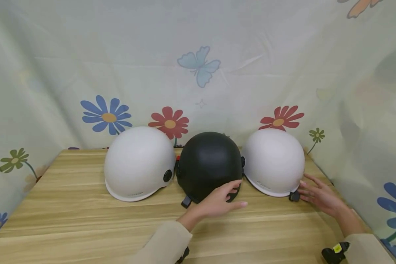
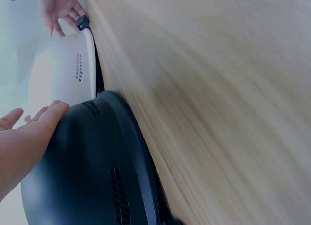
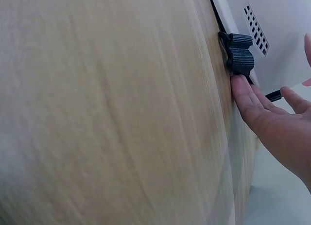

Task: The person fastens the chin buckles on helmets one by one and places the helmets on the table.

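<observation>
A black helmet (image 1: 209, 159) sits in the middle of a row, with a white helmet (image 1: 274, 159) to its right. My left hand (image 1: 217, 201) is at the black helmet's front right, fingers extended and thumb spread apart; in the left wrist view its fingers (image 2: 51, 115) overlap the black shell. Beside the right end of the white helmet, my right hand (image 1: 320, 194) has its fingers stretched toward the rim. The right wrist view shows its fingertips (image 3: 239, 81) right at a folded black strap (image 3: 240, 57) under that rim. Neither hand grips anything.
Another white helmet (image 1: 138, 161) stands at the left end of the row, close to the black one. All rest on a wood-grain table (image 1: 72, 220). A curtain (image 1: 250, 55) printed with flowers and butterflies hangs behind and along both sides.
</observation>
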Motion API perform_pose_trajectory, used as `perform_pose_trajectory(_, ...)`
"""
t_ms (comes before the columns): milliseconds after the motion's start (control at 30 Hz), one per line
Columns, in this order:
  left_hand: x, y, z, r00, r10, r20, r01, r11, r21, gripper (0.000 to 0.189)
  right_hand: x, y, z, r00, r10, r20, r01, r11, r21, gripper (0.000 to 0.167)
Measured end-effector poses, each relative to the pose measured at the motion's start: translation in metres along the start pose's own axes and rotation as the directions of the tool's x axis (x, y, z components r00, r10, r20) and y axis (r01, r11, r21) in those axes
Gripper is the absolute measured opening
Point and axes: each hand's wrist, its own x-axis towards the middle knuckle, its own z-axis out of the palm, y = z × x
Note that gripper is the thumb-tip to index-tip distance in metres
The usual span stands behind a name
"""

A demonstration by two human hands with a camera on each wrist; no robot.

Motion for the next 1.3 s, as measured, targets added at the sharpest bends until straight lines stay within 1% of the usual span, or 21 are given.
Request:
perform_pose_trajectory(33, 0.002, 0.001, 0.002, 1.0, -0.002, -0.004, 0.002, 1.0, 0.002, 0.066, 0.0, 0.0, 0.0, 1.0, 0.002, -0.005, -0.002, 1.0, -0.014, 0.071)
perform_pose_trajectory(100, 0.007, 0.001, 0.006, 1.0, -0.004, -0.016, 0.004, 1.0, 0.025, 0.067, 0.001, 0.0, 0.0, 1.0, -0.003, -0.004, 0.003, 1.0, -0.028, 0.075)
perform_pose_trajectory(200, 0.014, 0.001, 0.013, 1.0, -0.006, -0.03, 0.008, 0.997, 0.079, 0.069, 0.001, 0.0, 0.001, 1.0, -0.014, 0.0, 0.014, 1.0, -0.027, 0.076)
perform_pose_trajectory(300, 0.02, 0.001, 0.021, 0.999, -0.027, -0.04, 0.031, 0.993, 0.111, 0.071, 0.001, 0.001, 0.001, 1.0, -0.026, 0.008, 0.026, 0.999, -0.027, 0.076)
perform_pose_trajectory(500, 0.029, 0.002, 0.032, 0.993, -0.104, -0.054, 0.106, 0.994, 0.035, 0.073, 0.001, 0.005, 0.0, 0.999, -0.034, 0.003, 0.034, 0.999, -0.033, 0.074)
perform_pose_trajectory(633, 0.033, 0.002, 0.035, 0.989, -0.132, -0.069, 0.133, 0.991, 0.01, 0.072, 0.003, 0.007, -0.002, 0.999, -0.032, -0.004, 0.032, 0.999, -0.027, 0.072)
perform_pose_trajectory(733, 0.035, 0.001, 0.038, 0.987, -0.14, -0.079, 0.141, 0.99, 0.006, 0.072, 0.004, 0.008, -0.002, 0.999, -0.032, -0.007, 0.032, 0.999, -0.027, 0.072)
perform_pose_trajectory(967, 0.043, 0.001, 0.043, 0.981, -0.167, -0.097, 0.163, 0.986, -0.042, 0.072, 0.005, 0.009, -0.003, 0.999, -0.044, -0.019, 0.043, 0.998, -0.04, 0.075)
perform_pose_trajectory(1100, 0.048, 0.0, 0.044, 0.98, -0.17, -0.107, 0.167, 0.985, -0.039, 0.072, 0.005, 0.01, -0.002, 0.999, -0.04, -0.024, 0.039, 0.998, -0.049, 0.076)
perform_pose_trajectory(1300, 0.055, -0.002, 0.047, 0.973, -0.186, -0.135, 0.18, 0.982, -0.05, 0.074, 0.006, 0.01, -0.001, 0.999, -0.038, -0.023, 0.036, 0.998, -0.057, 0.076)
